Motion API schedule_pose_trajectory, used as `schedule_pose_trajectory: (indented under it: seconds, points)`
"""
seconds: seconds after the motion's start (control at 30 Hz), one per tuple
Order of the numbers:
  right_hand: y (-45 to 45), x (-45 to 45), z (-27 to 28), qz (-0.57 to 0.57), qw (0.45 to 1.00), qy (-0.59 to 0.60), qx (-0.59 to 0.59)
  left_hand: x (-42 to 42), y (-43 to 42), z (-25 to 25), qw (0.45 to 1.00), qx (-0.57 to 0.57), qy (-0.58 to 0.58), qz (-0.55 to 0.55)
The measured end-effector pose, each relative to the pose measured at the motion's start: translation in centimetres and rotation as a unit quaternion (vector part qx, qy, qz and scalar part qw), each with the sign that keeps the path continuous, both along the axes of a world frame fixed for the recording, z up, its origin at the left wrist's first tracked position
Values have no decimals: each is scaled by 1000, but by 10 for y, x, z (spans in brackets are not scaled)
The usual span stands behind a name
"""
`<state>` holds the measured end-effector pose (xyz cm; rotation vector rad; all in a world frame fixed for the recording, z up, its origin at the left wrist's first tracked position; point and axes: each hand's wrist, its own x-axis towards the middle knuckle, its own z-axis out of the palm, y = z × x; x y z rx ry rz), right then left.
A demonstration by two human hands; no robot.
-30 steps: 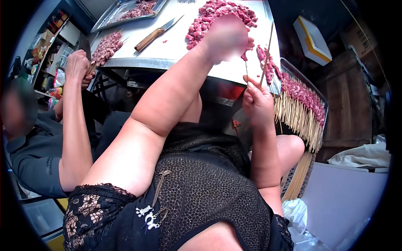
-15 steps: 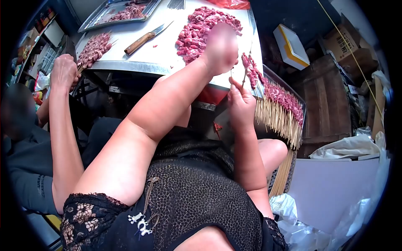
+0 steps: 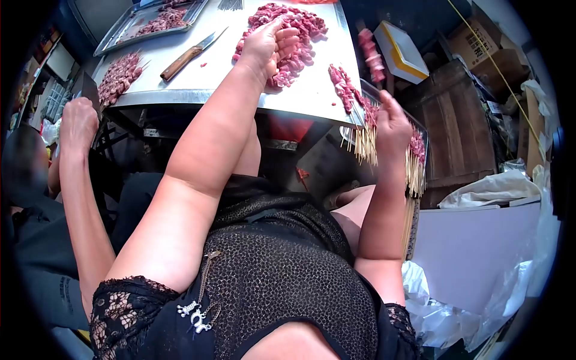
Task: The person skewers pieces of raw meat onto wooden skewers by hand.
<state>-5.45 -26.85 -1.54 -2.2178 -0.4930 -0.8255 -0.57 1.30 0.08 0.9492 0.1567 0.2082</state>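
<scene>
My left hand (image 3: 273, 47) is over the near left part of the pile of raw meat pieces (image 3: 300, 66) on the white table, its fingers half bent and apart, with nothing visible in them. My right hand (image 3: 393, 123) is closed, off the table's right side, and holds a meat skewer (image 3: 371, 55) that points up and away. Threaded skewers (image 3: 343, 89) lie at the table's right corner. Below my right hand is a tray of many skewers (image 3: 415, 159), their bare sticks toward me.
A wooden-handled knife (image 3: 186, 62) lies on the table (image 3: 228, 72), left of the pile. Beyond it is a metal tray (image 3: 129, 39) with meat. At the left, a co-worker's hand (image 3: 79, 123) is beside more skewers (image 3: 120, 78). A white-and-yellow box (image 3: 401, 53) stands at the right.
My hands have moved apart: the left went left over the pile, the right moved right with the meat skewer. The whole view has shifted, so the table appears farther left.
</scene>
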Motion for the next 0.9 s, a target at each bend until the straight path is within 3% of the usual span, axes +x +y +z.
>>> schedule_pose_trajectory:
  seconds: [0.07,0.13,0.2,0.23,0.27,0.3,0.33,0.37,0.4,0.53,0.6,0.63,0.67,0.7,0.73,0.77,0.8,0.83,0.9]
  points:
    - [-1,1,-5,-66,951,231,-194,4,2,-5,1000,17,3,23]
    - [1,-1,-7,-61,951,191,-236,6,0,-5,983,176,-29,46]
    - [2,-8,-2,-76,963,19,-256,11,-6,-6,900,423,-79,65]
    - [2,-7,1,-72,964,-66,-248,13,-13,-7,873,478,-88,41]
    - [6,-9,1,-73,964,-65,-245,16,-20,-9,842,531,-95,17]
    - [14,-13,2,-8,998,46,-46,33,-24,-18,706,701,-101,-6]
    - [22,-17,4,60,974,154,156,42,-28,-25,609,781,-138,3]
    - [29,-25,10,140,905,269,299,51,-31,-33,532,839,-118,9]
    - [35,-23,4,168,897,275,304,51,-36,-34,449,888,-96,12]
    - [52,-17,-20,247,835,366,327,56,-38,-26,390,920,-31,-4]
    - [58,-15,-32,237,863,345,284,46,-36,-19,417,907,-48,13]
    - [61,-14,-38,223,895,301,242,43,-33,-14,486,872,-52,22]
    - [61,-17,-40,208,894,309,247,40,-28,-11,552,832,-56,30]
    - [62,-19,-46,200,887,322,264,40,-20,-6,639,765,-68,30]
    - [62,-21,-52,192,879,335,280,26,-19,8,797,602,-23,-39]
    - [62,-22,-57,196,875,340,284,31,-10,-3,864,501,-47,-11]
    - [62,-22,-61,194,883,339,262,28,-7,-1,917,392,-74,20]
    - [63,-21,-63,192,891,336,238,25,-4,2,964,257,-69,-25]
    - [63,-22,-60,189,900,324,220,17,-4,7,987,156,-17,-33]
